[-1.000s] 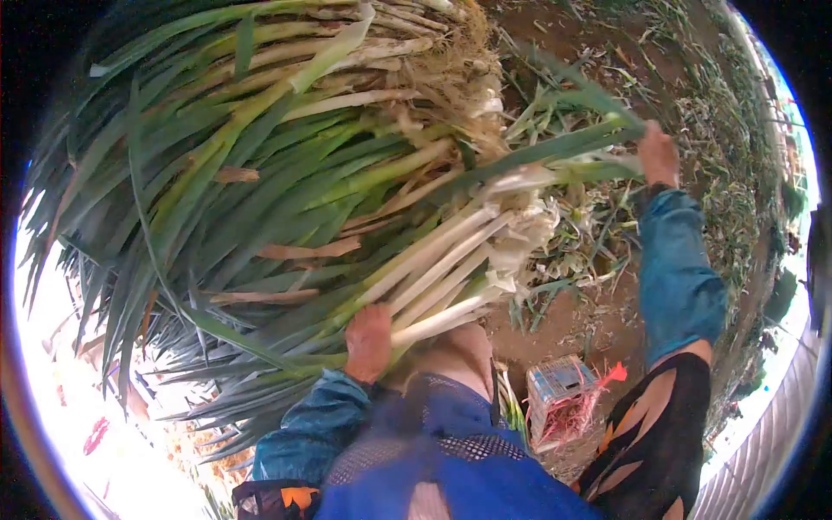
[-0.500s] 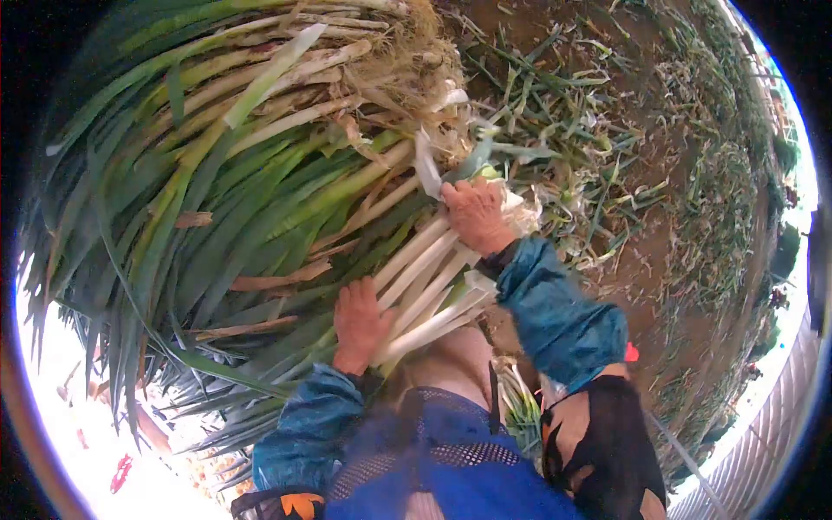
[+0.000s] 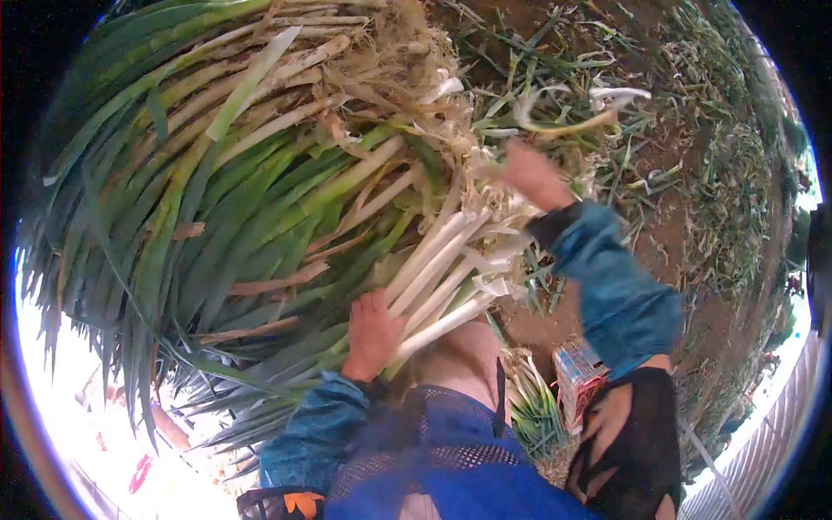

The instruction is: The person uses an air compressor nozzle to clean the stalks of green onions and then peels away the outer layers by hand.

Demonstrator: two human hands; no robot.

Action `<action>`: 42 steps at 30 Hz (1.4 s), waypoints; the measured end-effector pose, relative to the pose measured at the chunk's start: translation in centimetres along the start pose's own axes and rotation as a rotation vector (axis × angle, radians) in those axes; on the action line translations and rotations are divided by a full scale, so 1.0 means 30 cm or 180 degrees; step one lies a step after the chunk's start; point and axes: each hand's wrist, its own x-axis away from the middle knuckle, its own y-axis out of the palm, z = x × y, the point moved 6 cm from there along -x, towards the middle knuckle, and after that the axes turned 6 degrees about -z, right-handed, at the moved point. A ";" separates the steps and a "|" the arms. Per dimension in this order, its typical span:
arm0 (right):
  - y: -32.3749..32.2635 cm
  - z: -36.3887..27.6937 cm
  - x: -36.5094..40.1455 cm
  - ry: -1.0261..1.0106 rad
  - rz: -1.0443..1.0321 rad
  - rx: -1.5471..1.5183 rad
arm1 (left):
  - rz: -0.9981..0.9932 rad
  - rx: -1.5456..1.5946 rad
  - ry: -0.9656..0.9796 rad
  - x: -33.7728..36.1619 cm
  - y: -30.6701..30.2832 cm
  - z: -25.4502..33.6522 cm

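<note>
Several pale-stemmed leeks (image 3: 438, 273) lie over the lap, their white ends pointing up and right. My left hand (image 3: 373, 336) is wrapped round the lower part of these stems, on their left side. My right hand (image 3: 533, 176) is raised above the root ends, off the stems, blurred by motion; its fingers are smeared. A strip of pale peeled leaf (image 3: 589, 117) appears above and right of that hand, over the ground litter.
A large pile of leeks (image 3: 260, 191) with roots fills the left and top. Leaf scraps cover the brown soil (image 3: 667, 225) at the right. A small leek bunch (image 3: 533, 403) and a printed box (image 3: 576, 377) are beside the right leg.
My right hand has left the white stem ends and moved up and right. The pale strip now shows beyond it. My left hand has shifted slightly right, still on the stems.
</note>
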 end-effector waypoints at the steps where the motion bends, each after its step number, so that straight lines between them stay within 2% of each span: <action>1: 0.115 -0.097 0.031 -0.0193 0.0069 0.0106 | -0.0059 0.0005 -0.0011 0.015 -0.006 0.009; 2: 0.190 -0.161 0.056 -0.0387 0.0134 0.0217 | -0.0154 0.0006 -0.0081 0.023 -0.007 0.017; 4: 0.199 -0.124 0.046 -0.0774 0.0244 0.0065 | -0.0329 0.0021 -0.0230 0.026 -0.002 0.020; 5: 0.190 -0.089 0.040 -0.0961 0.0294 0.0000 | -0.0210 -0.0018 -0.0127 0.029 0.011 0.023; 7: 0.156 -0.011 -0.004 -0.0841 0.0676 0.0924 | 0.0031 -0.0097 0.0123 0.038 0.040 0.025; 9: 0.081 0.024 -0.013 -0.0970 0.1203 0.0686 | 0.0185 -0.0117 0.0151 0.050 0.048 0.030; 12: 0.014 0.010 -0.053 -0.0711 0.0832 0.1266 | 0.0204 -0.0115 0.0157 0.069 0.037 0.026; 15: 0.012 -0.012 -0.059 -0.0519 0.0871 0.1712 | 0.0332 -0.0196 0.0228 0.092 0.035 0.030; 17: -0.030 0.015 -0.063 -0.1291 0.1468 0.2073 | 0.0416 -0.0223 0.0232 0.113 0.032 0.018; 18: -0.096 0.209 -0.219 0.0274 0.1282 0.2341 | 0.0427 -0.0186 0.0188 0.130 0.032 0.012; 19: -0.259 0.226 -0.216 0.0196 0.1331 0.1661 | 0.0435 -0.0157 0.0142 0.142 0.035 0.003; 21: -0.582 0.211 -0.184 -0.0648 0.1216 -0.0502 | 0.0386 -0.0280 0.0142 0.168 0.066 -0.009; 22: -0.656 0.148 -0.171 -0.0906 0.1056 -0.0791 | 0.0381 -0.0337 0.0179 0.170 0.072 -0.006; 24: -0.559 -0.252 0.008 -0.1446 0.1307 -0.0126 | 0.0398 -0.0270 0.0274 0.168 0.057 0.005; 27: -0.104 -0.568 0.160 -0.2697 0.1108 0.1163 | 0.0455 -0.0310 0.0280 0.173 0.035 0.013; 29: 0.253 -0.724 0.328 -0.3047 0.0600 0.1240 | 0.0601 -0.0398 0.0346 0.170 0.032 0.013; 30: 0.345 -0.796 0.406 -0.3024 0.0490 0.1589 | 0.0715 -0.0463 0.0411 0.179 0.032 0.016; 31: 0.441 -0.814 0.446 -0.3071 0.0665 0.1474 | 0.0829 -0.0539 0.0466 0.186 0.035 0.015; 32: 0.523 -0.808 0.456 -0.3124 0.0846 0.1351 | 0.0566 -0.0608 0.0384 0.178 0.068 0.003; 34: 0.623 -0.782 0.432 -0.2971 -0.0237 0.1580 | 0.0022 -0.0726 0.0259 0.169 0.123 -0.004; 35: 0.666 -0.757 0.426 -0.2870 -0.0776 0.1697 | 0.0103 -0.0698 0.0254 0.174 0.127 -0.004; 37: 0.566 -0.675 0.334 -0.2460 -0.1621 0.1672 | 0.0261 -0.0626 0.0278 0.179 0.110 0.006; 38: 0.429 -0.592 0.267 -0.2711 -0.0698 0.2062 | 0.0333 -0.0539 0.0295 0.176 0.111 0.008; 39: 0.296 -0.372 0.128 -0.3171 0.0711 0.1211 | 0.0405 -0.0461 0.0319 0.171 0.115 0.001; 41: -0.224 -0.072 -0.040 -0.0715 0.0562 0.1223 | 0.0461 -0.0347 0.0376 0.164 0.100 -0.001; 42: -0.419 0.083 -0.049 0.0047 0.0725 0.1460 | 0.0438 -0.0303 0.0394 0.166 0.079 0.003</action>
